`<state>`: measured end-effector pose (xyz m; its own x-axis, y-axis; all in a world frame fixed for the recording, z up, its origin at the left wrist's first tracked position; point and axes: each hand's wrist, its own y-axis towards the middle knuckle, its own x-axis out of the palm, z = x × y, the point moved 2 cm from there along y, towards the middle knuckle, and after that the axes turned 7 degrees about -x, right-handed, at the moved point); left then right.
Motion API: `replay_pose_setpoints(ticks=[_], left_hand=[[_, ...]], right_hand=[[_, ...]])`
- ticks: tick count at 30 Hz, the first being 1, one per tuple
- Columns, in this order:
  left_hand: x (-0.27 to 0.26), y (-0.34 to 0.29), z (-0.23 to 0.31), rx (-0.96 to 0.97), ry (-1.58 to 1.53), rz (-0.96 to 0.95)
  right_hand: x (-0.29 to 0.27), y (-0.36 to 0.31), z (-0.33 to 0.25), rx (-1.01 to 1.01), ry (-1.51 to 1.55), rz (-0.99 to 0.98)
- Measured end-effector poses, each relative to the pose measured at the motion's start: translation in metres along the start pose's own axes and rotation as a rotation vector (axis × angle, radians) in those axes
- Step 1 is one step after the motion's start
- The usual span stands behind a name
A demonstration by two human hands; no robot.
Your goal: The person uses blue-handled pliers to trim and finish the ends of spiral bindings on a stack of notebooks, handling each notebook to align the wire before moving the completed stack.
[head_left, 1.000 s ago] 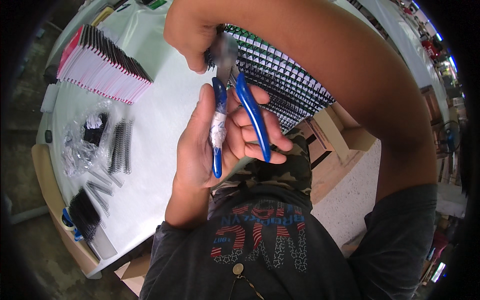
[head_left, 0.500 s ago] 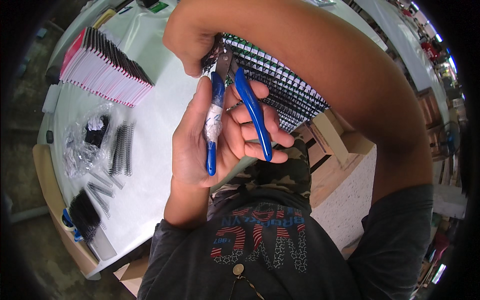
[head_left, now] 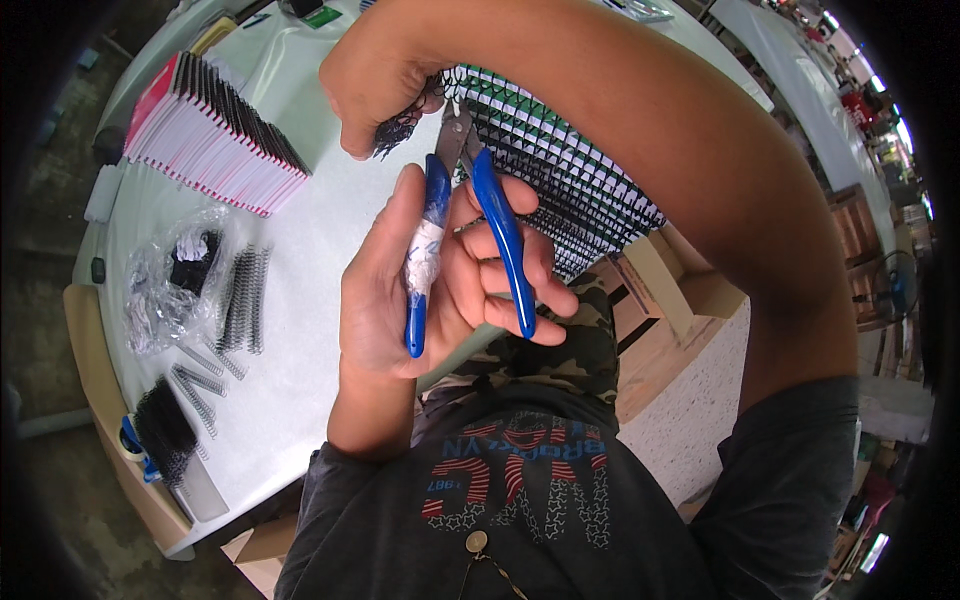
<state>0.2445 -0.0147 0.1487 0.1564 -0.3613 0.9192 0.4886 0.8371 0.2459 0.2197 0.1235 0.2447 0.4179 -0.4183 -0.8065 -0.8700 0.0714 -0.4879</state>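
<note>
My left hand [head_left: 440, 270], palm up, has its fingers curled around cutting pliers [head_left: 424, 258] with blue handles, one wrapped in white tape. The handles stand apart, and the jaws reach the left edge of a stack of spiral-bound books [head_left: 560, 160] with black coils and green-and-white edges. My right arm crosses over those books. My right hand [head_left: 375, 85] is closed at the far left corner of the stack, on a cluster of black coil wire [head_left: 398, 130] that pokes out under the fingers. My right fingertips are partly hidden.
At the left, a row of red-covered spiral books [head_left: 215, 140] lies on the white table [head_left: 300, 330]. Nearby are a clear plastic bag [head_left: 170, 290], loose coils [head_left: 243, 300], a bundle of black coils [head_left: 165, 430] and a tape roll [head_left: 132, 440]. A cardboard box [head_left: 680, 290] stands right of my legs.
My right hand has shifted slightly left, and more black wire shows beneath it. The pliers have dropped a little toward me, their handles still apart.
</note>
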Motion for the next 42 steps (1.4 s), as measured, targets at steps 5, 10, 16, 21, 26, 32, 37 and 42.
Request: replay_pose_setpoints(ticks=[5, 10, 16, 21, 26, 32, 37, 42], left_hand=[[0.002, 0.003, -0.003, 0.031, 0.026, 0.003], [0.002, -0.001, -0.001, 0.049, 0.016, -0.002], [0.002, 0.000, 0.003, 0.011, 0.013, -0.036], [0.007, 0.001, 0.005, 0.009, 0.001, 0.119], [0.002, 0.003, 0.001, 0.028, -0.047, 0.041], [0.009, 0.001, -0.001, 0.085, 0.088, 0.122], [0.007, 0.002, 0.003, 0.033, 0.089, 0.051], [0.011, 0.006, 0.010, 0.026, 0.056, 0.112]], right_hand=[[0.002, -0.004, 0.001, 0.014, 0.009, 0.014], [0.000, -0.002, -0.001, 0.013, 0.006, 0.018], [0.001, -0.010, -0.002, -0.028, 0.034, 0.025], [0.001, -0.007, -0.011, 0.022, -0.044, 0.090], [-0.002, 0.015, -0.001, 0.054, -0.037, 0.063], [-0.005, -0.012, -0.012, -0.029, -0.164, 0.105], [0.002, 0.006, -0.002, 0.047, -0.144, 0.120], [0.001, 0.016, 0.004, 0.075, -0.187, 0.137]])
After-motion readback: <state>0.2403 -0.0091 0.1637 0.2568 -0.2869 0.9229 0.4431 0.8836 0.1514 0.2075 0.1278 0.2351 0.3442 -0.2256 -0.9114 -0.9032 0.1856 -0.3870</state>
